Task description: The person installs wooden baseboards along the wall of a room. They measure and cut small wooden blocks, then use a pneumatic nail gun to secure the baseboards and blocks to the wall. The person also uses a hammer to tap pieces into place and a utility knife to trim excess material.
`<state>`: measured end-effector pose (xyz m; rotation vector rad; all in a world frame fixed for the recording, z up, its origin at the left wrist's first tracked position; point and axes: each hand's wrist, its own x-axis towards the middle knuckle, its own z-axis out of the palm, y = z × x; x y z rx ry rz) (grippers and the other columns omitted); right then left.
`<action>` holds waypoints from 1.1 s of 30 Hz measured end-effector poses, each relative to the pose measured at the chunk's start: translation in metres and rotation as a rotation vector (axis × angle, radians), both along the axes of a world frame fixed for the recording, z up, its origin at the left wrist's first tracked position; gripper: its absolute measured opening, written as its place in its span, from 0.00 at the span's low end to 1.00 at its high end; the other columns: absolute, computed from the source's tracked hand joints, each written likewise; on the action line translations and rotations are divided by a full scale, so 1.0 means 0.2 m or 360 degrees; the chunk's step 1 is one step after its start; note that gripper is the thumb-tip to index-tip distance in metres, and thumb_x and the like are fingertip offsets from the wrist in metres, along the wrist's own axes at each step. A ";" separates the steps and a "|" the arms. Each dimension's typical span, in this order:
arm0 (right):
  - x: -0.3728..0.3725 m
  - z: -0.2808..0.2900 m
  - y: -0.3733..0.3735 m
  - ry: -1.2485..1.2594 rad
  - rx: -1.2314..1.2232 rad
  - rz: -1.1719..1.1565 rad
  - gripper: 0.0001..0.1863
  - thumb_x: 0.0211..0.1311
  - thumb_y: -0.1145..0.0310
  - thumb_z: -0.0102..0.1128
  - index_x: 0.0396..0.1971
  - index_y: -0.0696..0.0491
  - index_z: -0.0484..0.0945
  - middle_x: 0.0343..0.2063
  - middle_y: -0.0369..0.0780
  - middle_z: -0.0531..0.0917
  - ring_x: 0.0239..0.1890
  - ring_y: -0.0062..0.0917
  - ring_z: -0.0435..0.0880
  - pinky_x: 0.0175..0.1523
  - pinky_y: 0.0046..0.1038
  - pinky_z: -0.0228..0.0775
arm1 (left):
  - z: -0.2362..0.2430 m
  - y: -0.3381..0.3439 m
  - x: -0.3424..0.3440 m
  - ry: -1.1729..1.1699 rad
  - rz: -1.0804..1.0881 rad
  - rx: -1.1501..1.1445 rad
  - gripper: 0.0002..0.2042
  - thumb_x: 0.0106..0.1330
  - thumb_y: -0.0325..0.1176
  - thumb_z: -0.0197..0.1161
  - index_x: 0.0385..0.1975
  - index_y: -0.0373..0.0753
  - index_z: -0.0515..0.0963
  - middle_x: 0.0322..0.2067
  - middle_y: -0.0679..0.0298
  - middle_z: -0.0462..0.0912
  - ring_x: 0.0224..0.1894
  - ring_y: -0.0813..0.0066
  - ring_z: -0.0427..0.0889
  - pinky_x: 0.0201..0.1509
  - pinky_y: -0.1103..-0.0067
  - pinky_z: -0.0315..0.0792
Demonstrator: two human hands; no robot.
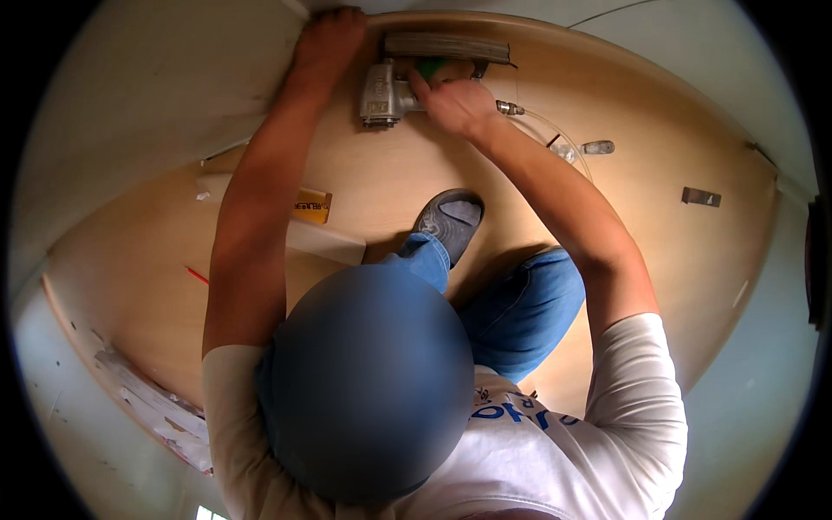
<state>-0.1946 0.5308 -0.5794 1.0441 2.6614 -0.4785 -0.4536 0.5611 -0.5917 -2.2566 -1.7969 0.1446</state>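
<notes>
In my right hand [455,104] is a silver pneumatic nail gun [379,94], its fingers wrapped around the grip. The long magazine [446,47] lies along the far side, close to the board's far edge. An air hose [563,130] with a metal coupling runs off the gun's right end. My left hand [332,36] is at the far corner, left of the gun. Its fingers curl over the board's edge [390,17], beside the upright pale panel [173,78]; their tips are partly hidden.
Wood-coloured board [676,260] spreads beneath me. To the right lie a grey-handled tool [598,147] and a small dark block [701,197]. Under my left arm are a yellow box [313,206] and a wooden strip [325,240]. A red pencil-like stick [198,275] lies at left. My slippered foot [451,221] is mid-board.
</notes>
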 end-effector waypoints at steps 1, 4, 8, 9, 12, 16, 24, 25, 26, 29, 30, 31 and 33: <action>0.01 -0.01 0.00 0.0042 0.0013 0.0018 0.36 0.66 0.69 0.49 0.76 0.45 0.57 0.38 0.52 0.88 0.33 0.46 0.89 0.35 0.48 0.82 | -0.01 0.00 -0.01 -0.0008 0.0023 -0.0026 0.09 0.67 0.29 0.57 0.45 0.40 0.77 0.43 0.59 0.84 0.45 0.59 0.87 0.46 0.66 0.85; 0.01 0.02 -0.01 0.0084 0.0036 0.0076 0.35 0.66 0.70 0.48 0.75 0.48 0.57 0.38 0.51 0.88 0.32 0.45 0.89 0.34 0.46 0.82 | -0.02 0.02 -0.02 -0.0042 0.0007 -0.0059 0.09 0.68 0.29 0.56 0.45 0.40 0.77 0.45 0.57 0.83 0.48 0.58 0.86 0.49 0.65 0.84; -0.04 0.02 0.01 0.0039 0.0038 0.0095 0.32 0.68 0.70 0.46 0.73 0.53 0.60 0.41 0.48 0.88 0.37 0.43 0.90 0.37 0.44 0.83 | 0.06 0.00 0.06 -0.0059 0.0069 -0.0159 0.09 0.70 0.29 0.54 0.46 0.40 0.77 0.47 0.55 0.83 0.51 0.58 0.85 0.50 0.65 0.84; -0.04 0.01 0.00 0.0054 0.0038 0.0097 0.31 0.68 0.70 0.46 0.73 0.53 0.60 0.42 0.48 0.88 0.38 0.43 0.90 0.37 0.44 0.83 | 0.08 0.00 0.07 -0.0051 0.0080 -0.0184 0.09 0.70 0.29 0.54 0.47 0.40 0.77 0.47 0.55 0.83 0.51 0.57 0.85 0.51 0.64 0.84; -0.06 0.03 0.00 0.0090 0.0009 0.0102 0.30 0.69 0.70 0.46 0.72 0.55 0.61 0.42 0.47 0.88 0.40 0.43 0.90 0.39 0.43 0.84 | 0.08 0.01 0.06 -0.0060 0.0106 -0.0233 0.10 0.72 0.30 0.52 0.48 0.40 0.77 0.48 0.55 0.82 0.52 0.56 0.85 0.52 0.63 0.83; -0.06 -0.04 -0.02 0.0133 -0.0011 0.0047 0.30 0.69 0.69 0.46 0.71 0.52 0.60 0.42 0.48 0.88 0.38 0.44 0.90 0.37 0.45 0.83 | 0.14 0.01 0.10 -0.0070 0.0099 -0.0224 0.10 0.71 0.30 0.52 0.46 0.39 0.79 0.46 0.56 0.84 0.51 0.58 0.86 0.52 0.65 0.84; -0.08 -0.02 -0.01 0.0064 -0.0044 -0.0004 0.26 0.70 0.69 0.45 0.68 0.54 0.66 0.37 0.47 0.89 0.38 0.43 0.90 0.39 0.44 0.83 | 0.07 0.02 0.06 0.0070 0.0011 -0.0085 0.08 0.70 0.31 0.54 0.42 0.40 0.79 0.45 0.56 0.84 0.46 0.57 0.88 0.43 0.64 0.86; -0.06 -0.03 -0.02 0.0100 -0.0040 -0.0022 0.28 0.69 0.69 0.45 0.70 0.53 0.63 0.37 0.48 0.89 0.37 0.44 0.90 0.38 0.44 0.83 | 0.07 0.03 0.07 0.0075 -0.0026 -0.0058 0.07 0.70 0.31 0.54 0.41 0.40 0.79 0.44 0.56 0.85 0.45 0.58 0.88 0.42 0.64 0.87; -0.04 -0.01 -0.02 0.0136 -0.0034 -0.0033 0.31 0.69 0.68 0.45 0.73 0.51 0.60 0.36 0.48 0.88 0.36 0.45 0.90 0.36 0.45 0.83 | 0.06 0.03 0.06 0.0082 -0.0010 -0.0073 0.07 0.71 0.30 0.54 0.42 0.40 0.78 0.44 0.55 0.84 0.45 0.57 0.88 0.42 0.64 0.86; 0.06 0.03 -0.06 0.0212 -0.0017 -0.0036 0.36 0.68 0.68 0.47 0.77 0.49 0.54 0.36 0.49 0.88 0.33 0.45 0.89 0.33 0.45 0.82 | 0.09 0.02 0.03 0.0117 0.0024 -0.0072 0.07 0.72 0.29 0.52 0.44 0.40 0.77 0.43 0.55 0.84 0.44 0.55 0.88 0.42 0.65 0.86; 0.12 0.04 -0.09 0.0212 -0.0014 -0.0042 0.38 0.67 0.69 0.48 0.78 0.48 0.53 0.36 0.48 0.88 0.32 0.44 0.89 0.33 0.44 0.82 | 0.06 0.02 0.03 0.0112 0.0008 -0.0053 0.07 0.72 0.29 0.52 0.44 0.40 0.77 0.42 0.55 0.84 0.43 0.55 0.88 0.42 0.65 0.86; 0.19 0.05 -0.12 0.0153 -0.0045 -0.0076 0.38 0.67 0.69 0.49 0.78 0.48 0.53 0.36 0.48 0.88 0.32 0.44 0.89 0.33 0.44 0.82 | 0.04 0.03 0.04 0.0107 -0.0005 -0.0035 0.08 0.72 0.29 0.52 0.44 0.39 0.78 0.41 0.55 0.84 0.42 0.55 0.88 0.41 0.66 0.86; 0.34 0.13 -0.21 0.0045 -0.0105 -0.0132 0.40 0.65 0.69 0.51 0.78 0.47 0.52 0.37 0.48 0.88 0.32 0.43 0.88 0.32 0.42 0.81 | 0.06 0.01 0.05 0.0062 0.0014 -0.0055 0.09 0.73 0.29 0.52 0.46 0.39 0.78 0.43 0.55 0.84 0.44 0.55 0.87 0.44 0.66 0.86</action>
